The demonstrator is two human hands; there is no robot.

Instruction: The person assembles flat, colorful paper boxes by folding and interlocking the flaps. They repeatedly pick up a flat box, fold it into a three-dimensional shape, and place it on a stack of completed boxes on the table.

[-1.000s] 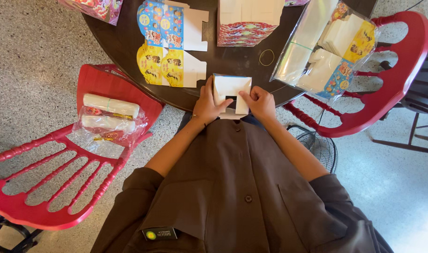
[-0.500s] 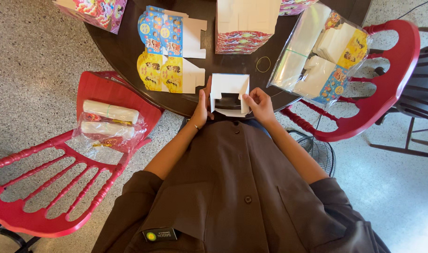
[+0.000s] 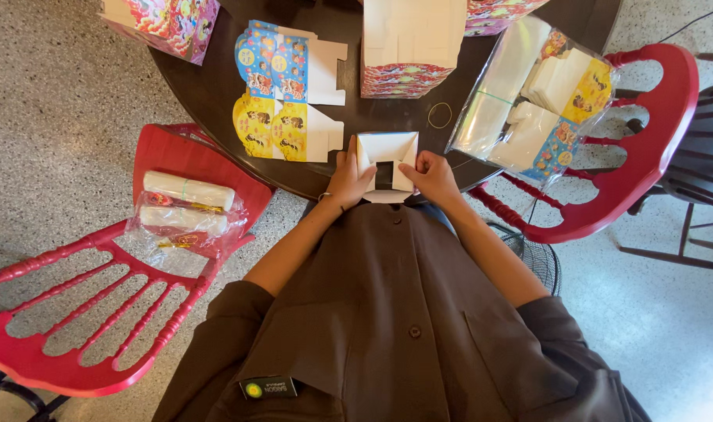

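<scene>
- Small white carton (image 3: pixel 387 160) sits at near edge of the dark round desk (image 3: pixel 216 86), flaps up, opening toward the camera. Left hand (image 3: pixel 348 178) is clamped on its left wall, right hand (image 3: pixel 430 176) pinches the right flap.
- Risk: carton overhangs the desk edge a bit; a hard push on the flaps could tip it into the lap.
- Risk: thin card, so uneven squeeze btwn the two hands may crease a wall or pop a tucked flap open.
- Risk: rubber band (image 3: pixel 439 116) lies just beyond the carton and could get swept off.
- Flat printed blanks (image 3: pixel 282 90) are close to the left hand; an elbow move could shove them.
- Hidden: carton bottom and the inner dark gap; can't tell if flaps are locked.
- Fingertips behind the walls aren't visible.
- Plastic bag of blanks (image 3: pixel 540 101) is glare-covered, contents unclear; top boxes are cut off by the frame.
</scene>
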